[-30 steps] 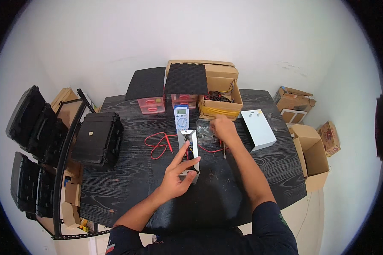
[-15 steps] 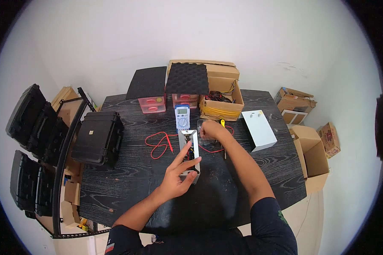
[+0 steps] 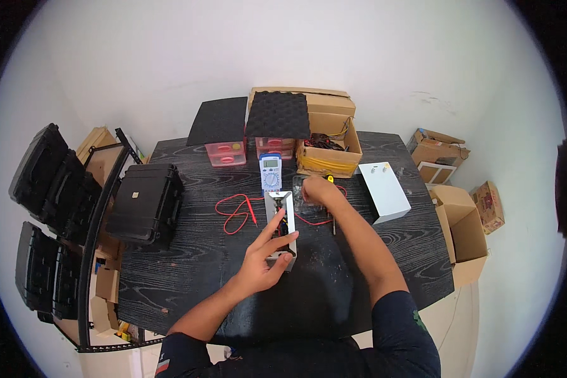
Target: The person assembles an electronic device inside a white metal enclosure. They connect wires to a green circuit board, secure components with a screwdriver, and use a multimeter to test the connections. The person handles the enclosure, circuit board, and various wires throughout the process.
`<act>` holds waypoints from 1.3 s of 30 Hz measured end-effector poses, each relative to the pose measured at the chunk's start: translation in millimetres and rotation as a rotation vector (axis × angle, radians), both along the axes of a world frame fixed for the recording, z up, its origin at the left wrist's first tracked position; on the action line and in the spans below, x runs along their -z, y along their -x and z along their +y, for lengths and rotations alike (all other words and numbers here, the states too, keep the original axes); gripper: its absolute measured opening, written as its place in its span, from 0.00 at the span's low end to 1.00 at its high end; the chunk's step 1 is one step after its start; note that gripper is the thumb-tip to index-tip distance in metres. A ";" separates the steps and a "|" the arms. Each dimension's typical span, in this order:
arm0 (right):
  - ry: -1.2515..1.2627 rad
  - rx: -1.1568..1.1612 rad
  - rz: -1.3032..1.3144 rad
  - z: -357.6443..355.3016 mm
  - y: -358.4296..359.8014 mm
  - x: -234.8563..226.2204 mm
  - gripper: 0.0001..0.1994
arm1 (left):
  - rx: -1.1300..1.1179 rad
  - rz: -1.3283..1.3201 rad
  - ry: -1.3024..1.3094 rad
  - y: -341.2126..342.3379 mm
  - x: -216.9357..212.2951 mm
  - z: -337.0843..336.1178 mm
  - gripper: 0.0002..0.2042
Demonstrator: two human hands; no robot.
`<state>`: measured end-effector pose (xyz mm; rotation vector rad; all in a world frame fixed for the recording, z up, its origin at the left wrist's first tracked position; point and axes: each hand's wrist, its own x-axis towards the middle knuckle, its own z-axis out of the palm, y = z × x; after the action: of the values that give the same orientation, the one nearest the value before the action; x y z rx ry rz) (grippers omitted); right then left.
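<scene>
My left hand (image 3: 261, 259) grips the near end of a narrow silvery metal housing (image 3: 283, 211) that lies lengthwise on the black table (image 3: 189, 264), with small parts and wires showing inside it. My right hand (image 3: 318, 189) is just beyond it with fingers curled, resting on a clear plastic box (image 3: 303, 200). A small yellow piece (image 3: 329, 178) shows at the hand's far side; whether the hand holds it is unclear. A blue-and-grey multimeter (image 3: 270, 171) lies just behind the housing, and its red leads (image 3: 236, 211) loop to the left.
A thin dark-handled tool (image 3: 332, 223) lies right of the housing. A white box (image 3: 384, 189) sits further right and a black hard case (image 3: 146, 201) on the left. At the back stand pink containers (image 3: 225, 153), foam pads (image 3: 277, 114) and a cardboard box (image 3: 327, 148). More cartons stand on the floor to the right.
My right hand has drawn left and nearer, from by the cardboard box to the clear plastic box, and a yellow piece now shows beside it. My left hand has kept its hold on the housing.
</scene>
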<state>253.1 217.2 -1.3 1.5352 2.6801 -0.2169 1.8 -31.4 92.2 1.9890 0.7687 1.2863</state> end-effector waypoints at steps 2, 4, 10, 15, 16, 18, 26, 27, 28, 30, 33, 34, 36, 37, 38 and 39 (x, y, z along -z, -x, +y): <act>0.025 0.005 0.032 2.8 -1.2 3.8 0.05 | -0.001 0.000 0.001 0.1 -1.0 -0.5 0.18; 0.076 0.020 0.074 1.3 2.8 -0.8 0.05 | -0.007 0.006 -0.014 1.0 -1.1 0.1 0.18; -0.095 -0.073 0.048 -13.2 -2.6 -14.3 0.04 | 0.007 -0.016 0.003 0.3 2.0 1.1 0.19; -0.166 -0.004 0.792 -77.0 10.6 -46.5 0.05 | -0.008 -0.013 -0.011 2.5 1.7 -0.4 0.20; -0.145 0.029 0.941 -100.9 13.0 -52.6 0.05 | -0.009 -0.014 -0.014 1.9 1.6 -0.3 0.20; -0.048 0.064 1.211 -144.3 19.2 -46.0 0.05 | -0.007 -0.008 -0.019 0.2 2.6 0.5 0.20; 0.112 0.179 1.582 -235.5 48.9 -15.5 0.13 | -0.028 0.002 0.010 1.0 -1.2 -1.8 0.20; 0.114 0.195 1.607 -238.2 50.6 -14.4 0.14 | -0.029 0.003 0.015 1.0 -2.5 -2.2 0.20; 0.114 0.203 1.628 -240.3 51.9 -13.5 0.15 | -0.033 0.011 -0.003 1.1 -2.4 -1.4 0.20; 0.117 0.222 1.665 -243.3 54.0 -11.9 0.16 | -0.040 0.026 -0.036 1.3 -0.3 0.0 0.20; 0.144 0.199 1.792 -242.6 57.9 -11.0 0.17 | -0.034 0.020 -0.026 0.9 -1.9 -1.0 0.20; 0.155 0.204 1.787 -242.9 58.0 -11.6 0.17 | -0.036 0.026 -0.030 1.2 -2.2 -1.2 0.19; 0.173 0.218 1.773 -243.5 56.8 -13.1 0.18 | -0.037 0.032 -0.036 1.5 -1.6 -0.5 0.19; 0.179 0.209 1.781 -243.4 56.1 -13.0 0.18 | -0.034 0.031 -0.024 1.5 -1.8 -0.7 0.19; 0.186 0.201 1.789 -243.7 55.1 -12.8 0.18 | -0.032 0.030 -0.011 1.3 -2.3 -1.6 0.19; 0.192 0.193 1.797 -243.8 54.6 -12.6 0.18 | -0.029 0.029 0.002 1.2 -2.6 -2.0 0.19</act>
<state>198.5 -26.6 11.3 1.8465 2.8931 -2.8994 0.6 -33.4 94.8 2.0061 0.8156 1.2749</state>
